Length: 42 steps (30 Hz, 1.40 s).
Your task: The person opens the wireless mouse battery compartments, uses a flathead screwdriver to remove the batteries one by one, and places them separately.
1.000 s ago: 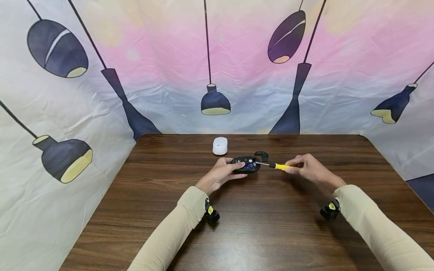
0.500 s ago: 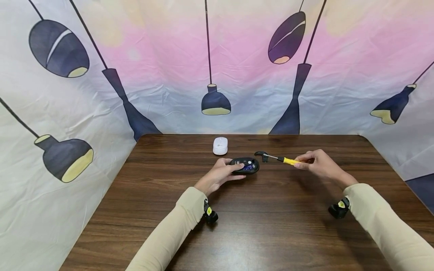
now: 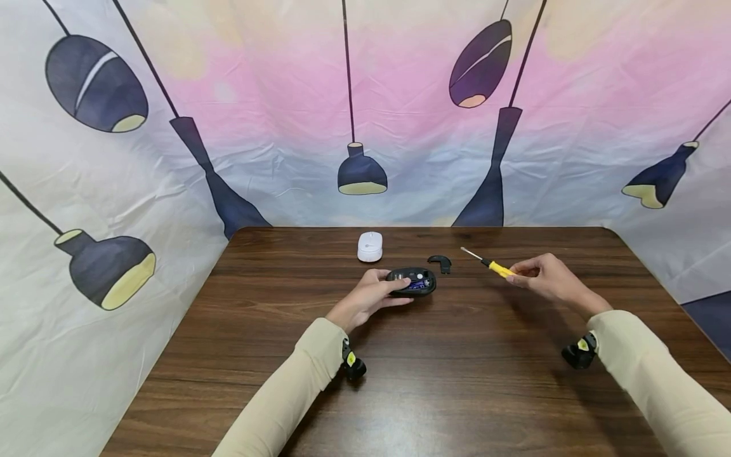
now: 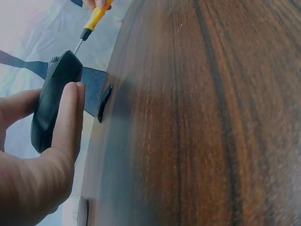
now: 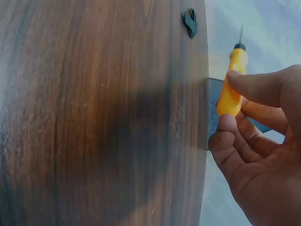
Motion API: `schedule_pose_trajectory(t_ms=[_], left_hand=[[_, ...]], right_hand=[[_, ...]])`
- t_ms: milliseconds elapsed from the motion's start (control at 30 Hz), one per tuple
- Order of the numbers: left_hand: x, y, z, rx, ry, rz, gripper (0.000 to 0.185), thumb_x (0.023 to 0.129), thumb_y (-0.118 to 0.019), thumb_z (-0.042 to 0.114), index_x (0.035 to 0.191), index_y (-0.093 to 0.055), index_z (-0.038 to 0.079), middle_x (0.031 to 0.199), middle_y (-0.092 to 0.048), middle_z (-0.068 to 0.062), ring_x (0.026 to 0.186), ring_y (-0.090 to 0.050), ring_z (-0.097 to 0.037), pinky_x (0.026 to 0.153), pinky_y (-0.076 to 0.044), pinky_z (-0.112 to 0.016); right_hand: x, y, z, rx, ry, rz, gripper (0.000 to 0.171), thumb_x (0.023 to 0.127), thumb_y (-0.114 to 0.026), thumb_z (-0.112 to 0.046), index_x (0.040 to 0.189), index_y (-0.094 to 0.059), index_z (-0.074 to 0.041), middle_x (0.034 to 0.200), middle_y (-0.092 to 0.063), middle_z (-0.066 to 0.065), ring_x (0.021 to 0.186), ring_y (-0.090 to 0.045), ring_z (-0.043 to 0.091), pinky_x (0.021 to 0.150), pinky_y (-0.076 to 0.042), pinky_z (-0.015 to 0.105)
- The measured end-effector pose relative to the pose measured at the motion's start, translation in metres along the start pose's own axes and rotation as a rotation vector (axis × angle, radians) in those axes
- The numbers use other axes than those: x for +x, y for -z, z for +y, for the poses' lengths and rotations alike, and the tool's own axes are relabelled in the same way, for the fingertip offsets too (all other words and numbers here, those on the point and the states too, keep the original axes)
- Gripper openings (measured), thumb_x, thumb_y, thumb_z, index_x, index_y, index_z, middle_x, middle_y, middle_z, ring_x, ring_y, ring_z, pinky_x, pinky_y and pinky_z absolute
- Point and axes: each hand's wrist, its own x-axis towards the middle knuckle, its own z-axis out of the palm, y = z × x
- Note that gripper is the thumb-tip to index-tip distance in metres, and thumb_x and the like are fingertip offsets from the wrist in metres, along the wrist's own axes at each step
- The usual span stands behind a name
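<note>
Fingers, right hand [image 3: 542, 277]: pinching yellow screwdriver [image 3: 494, 266] handle; shaft aims far-left, raised off table [image 3: 457, 368].
Left hand [image 3: 368, 298]: fingers curled around black mouse [image 3: 412, 280], underside up.

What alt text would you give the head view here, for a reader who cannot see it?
A person's left hand holds an opened black mouse on a dark wooden table, while the right hand pinches a small yellow-handled screwdriver raised off to the side. A loose black cover piece and a white mouse lie farther back.
</note>
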Motion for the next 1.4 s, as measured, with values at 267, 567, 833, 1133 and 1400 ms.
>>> schedule_pose_trajectory(t_ms=[267,567,833,1133,1400], left_hand=[[0.002,0.000,-0.002,0.007,-0.010,-0.027,0.057,0.100,-0.064,0.004,0.145,-0.036,-0.013,0.142,-0.046,-0.029,0.129,-0.055,-0.036,0.096,-0.059,-0.042],[0.002,-0.003,-0.002,-0.008,0.006,-0.026,0.055,0.100,-0.063,0.002,0.146,-0.037,-0.012,0.142,-0.047,-0.029,0.130,-0.054,-0.036,0.094,-0.060,-0.041],[0.003,-0.004,-0.003,-0.019,0.011,-0.019,0.053,0.099,-0.063,0.001,0.145,-0.038,-0.012,0.142,-0.047,-0.029,0.129,-0.055,-0.037,0.093,-0.060,-0.042],[0.002,-0.005,-0.003,-0.039,0.018,-0.006,0.070,0.099,-0.064,0.002,0.154,-0.022,-0.009,0.147,-0.041,-0.030,0.132,-0.052,-0.037,0.093,-0.060,-0.042],[0.003,-0.005,-0.004,-0.029,0.020,-0.016,0.058,0.099,-0.064,0.003,0.147,-0.035,-0.011,0.143,-0.046,-0.029,0.129,-0.055,-0.036,0.094,-0.060,-0.042]], right_hand=[[0.000,-0.002,0.010,0.069,-0.031,-0.040,0.029,0.098,-0.068,-0.014,0.113,-0.068,0.011,0.087,-0.071,0.013,0.070,-0.066,0.024,0.056,-0.060,0.032],[0.004,-0.013,0.019,0.119,-0.105,-0.018,0.027,0.094,-0.069,-0.008,0.108,-0.066,0.015,0.084,-0.070,0.013,0.067,-0.068,0.020,0.057,-0.063,0.034],[0.009,-0.021,0.022,0.147,-0.208,0.018,0.032,0.096,-0.068,-0.009,0.113,-0.063,0.017,0.092,-0.069,0.020,0.069,-0.068,0.018,0.059,-0.063,0.033],[0.011,-0.025,0.022,0.188,-0.269,0.049,0.030,0.096,-0.068,-0.007,0.110,-0.062,0.018,0.088,-0.069,0.018,0.066,-0.070,0.018,0.059,-0.064,0.033],[0.011,-0.029,0.021,0.202,-0.292,0.079,0.026,0.094,-0.069,-0.006,0.104,-0.063,0.017,0.082,-0.069,0.016,0.061,-0.069,0.015,0.057,-0.063,0.030]])
